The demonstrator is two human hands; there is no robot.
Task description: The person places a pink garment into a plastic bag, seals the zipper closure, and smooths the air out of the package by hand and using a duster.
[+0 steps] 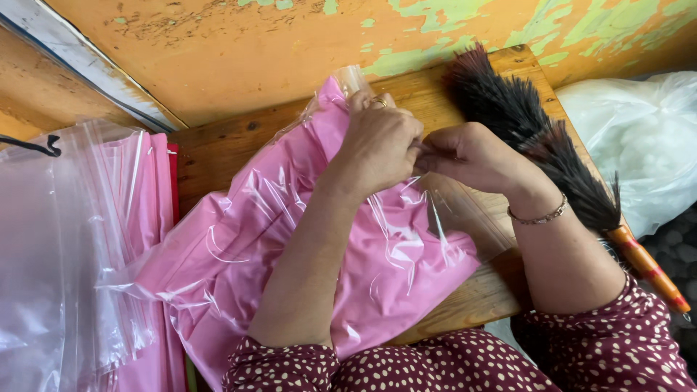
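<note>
On the wooden counter [465, 297] lies a clear plastic bag [406, 239] with a folded pink cloth [290, 247] inside it, filling most of the bag and reaching up to its far end. Both hands meet at the bag's open edge on the right side. The left hand [381, 141], a ring on one finger, is closed with its fingers pinching the plastic, and the right hand [468, 154], a thin bracelet at the wrist, pinches the same edge just beside it, so the two touch. The empty part of the bag spreads flat over the wood under the right wrist.

Beyond the right hand a dark feather duster [530, 131] with an orange handle lies along the counter's edge. At the far left hangs a stack of empty clear bags [65, 247], with more pink cloth [149, 196] behind them. A white plastic sack [639, 138] sits on the right, off the counter; what it holds I cannot tell.
</note>
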